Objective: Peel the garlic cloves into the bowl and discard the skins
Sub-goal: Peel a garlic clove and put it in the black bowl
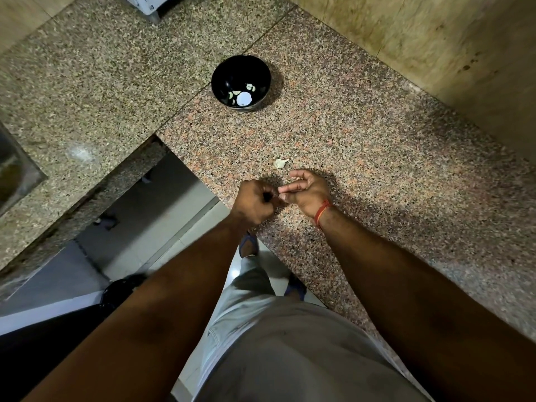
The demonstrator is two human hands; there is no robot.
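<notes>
the left hand [254,198] is curling into a tight fist over the near edge of the granite counter [377,158], knuckles turned up toward the camera. its fingertips are meeting those of the right hand [306,189] at a small pale spot between them, which could be a garlic clove or a bit of skin; it is too small and shaded to tell which, and i cannot tell whether the left fist is actually pinching it. the right hand is lying palm up, fingers loosely curled, with thumb and forefinger reaching left toward that same spot. a red thread band [322,211] is circling the right wrist.

an unpeeled garlic clove [280,163] is lying on the counter just beyond the right hand, apart from it, its pointed tip facing right. well farther back, the black bowl [224,69] is sitting upright on the counter, close to the seam where the pinkish slab is meeting the greyer one on the left. inside it, a few pale peeled cloves [243,97] are gathering at the near side of the bottom.

at the far left edge, a corner of a sink [11,175] is showing. below the counter's edge, the floor [156,227] and the person's grey shorts [290,343] are filling the near part of the view.
</notes>
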